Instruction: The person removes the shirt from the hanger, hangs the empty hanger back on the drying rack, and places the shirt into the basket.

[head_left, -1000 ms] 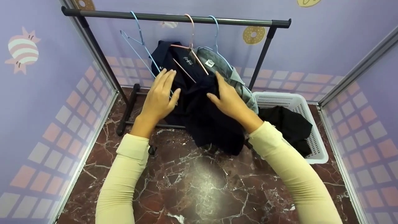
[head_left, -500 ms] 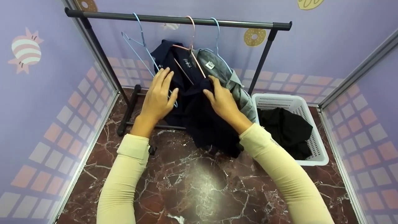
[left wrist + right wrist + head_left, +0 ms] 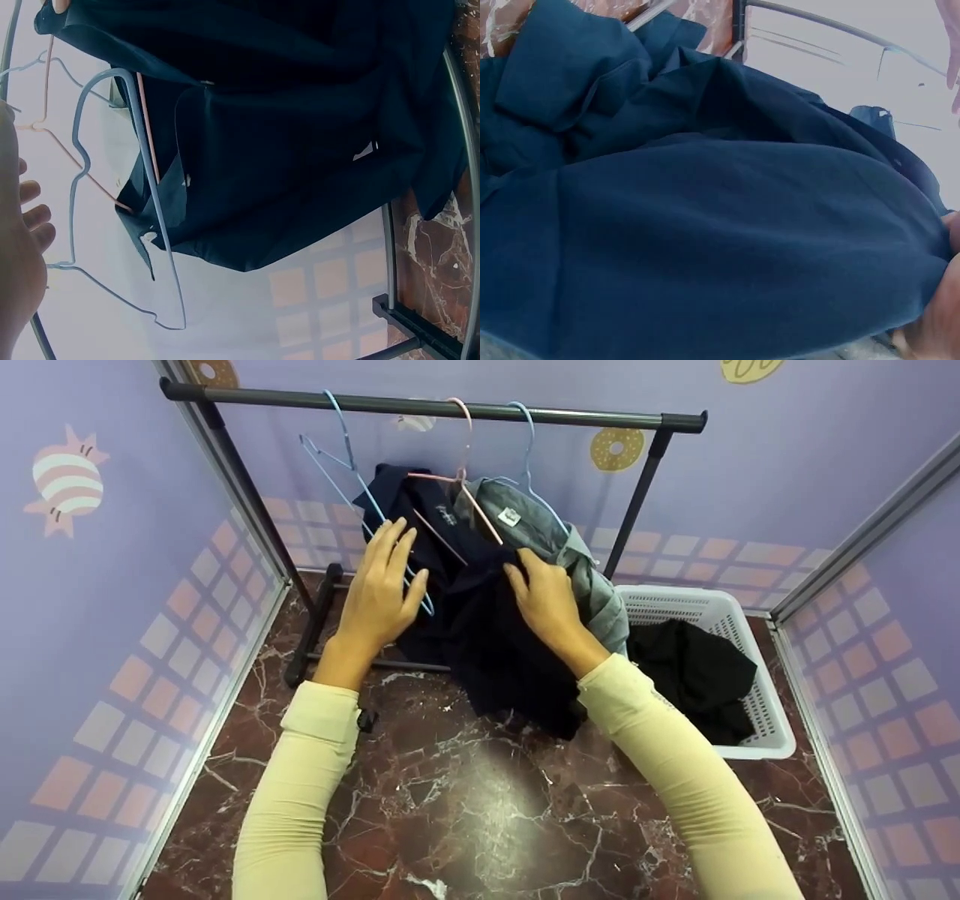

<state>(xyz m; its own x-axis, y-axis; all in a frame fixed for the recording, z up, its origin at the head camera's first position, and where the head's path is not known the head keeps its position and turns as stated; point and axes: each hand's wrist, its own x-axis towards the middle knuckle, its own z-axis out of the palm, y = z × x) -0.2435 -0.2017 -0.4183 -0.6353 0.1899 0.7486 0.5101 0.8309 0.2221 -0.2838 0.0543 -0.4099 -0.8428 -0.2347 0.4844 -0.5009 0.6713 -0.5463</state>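
A navy shirt [image 3: 480, 615] hangs partly on a pink hanger [image 3: 480, 514], its collar spread and its lower end drooping to the floor. My right hand [image 3: 551, 598] pinches the shirt's upper right edge between thumb and fingers, beside the hanger's right arm; the right wrist view shows the cloth [image 3: 742, 247] stretched from that grip. My left hand [image 3: 380, 589] has its fingers extended, over a bare blue hanger [image 3: 366, 493] at the shirt's left. In the left wrist view the left hand [image 3: 19, 240] holds no cloth, with the blue hanger [image 3: 79, 161] beside it.
Both hangers hook over a dark rack rail [image 3: 570, 417]. To their right, a grey-green shirt [image 3: 544, 529] hangs on another blue hanger [image 3: 530, 454]. A white basket [image 3: 772, 705] with black cloth [image 3: 690, 667] stands on the marbled floor [image 3: 480, 810]. Patterned walls enclose the rack.
My right hand has shifted slightly left and down, and its thumb and fingers have closed on the navy shirt's edge. The left hand stays almost in place.
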